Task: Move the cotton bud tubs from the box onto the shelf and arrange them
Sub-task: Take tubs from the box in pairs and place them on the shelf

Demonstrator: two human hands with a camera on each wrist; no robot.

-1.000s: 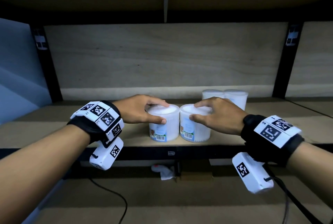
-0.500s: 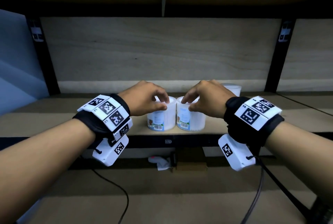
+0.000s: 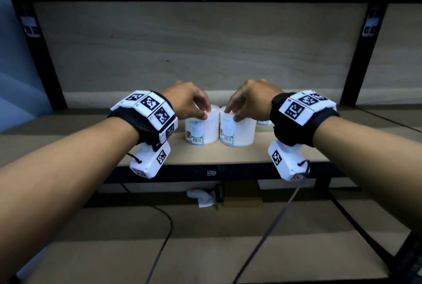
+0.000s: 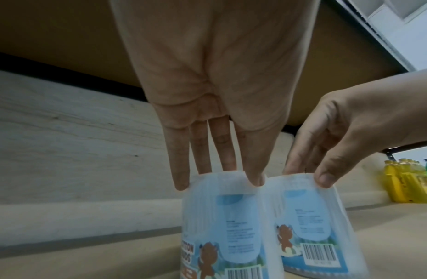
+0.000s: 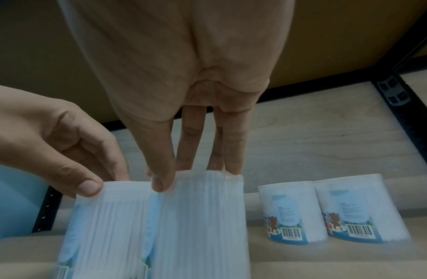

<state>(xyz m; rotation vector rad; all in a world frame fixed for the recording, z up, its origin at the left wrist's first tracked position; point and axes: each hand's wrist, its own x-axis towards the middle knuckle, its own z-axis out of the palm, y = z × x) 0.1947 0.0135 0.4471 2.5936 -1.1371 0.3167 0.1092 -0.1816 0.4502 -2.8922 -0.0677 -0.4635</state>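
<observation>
1. My left hand sits at the centre of the head view, left of middle. Its fingertips are spread round the top rim of the left tub and pinch it from above, thumb on the near side.
2. My right hand mirrors it just right of centre. Thumb and fingers pinch the top rim of the right tub, fingers slightly fanned round the lid edge.
3. Both tubs stand upright on the shelf board, near its front edge, in the middle of the frame. They are side by side and touching, or nearly so; I cannot tell for certain.
4. Each tub is white and ribbed, with a blue label showing a brown bear and a barcode facing me.
5. In the right wrist view two more tubs stand upright at the right of the frame, close together, farther back on the same board and apart from the pair I hold. In the head view only a sliver of them shows behind my right wrist.
6. At the far right edge of the left wrist view stand yellow bottles.
7. Below the shelf, in the lower half of the head view, cables run across a lower board.
</observation>
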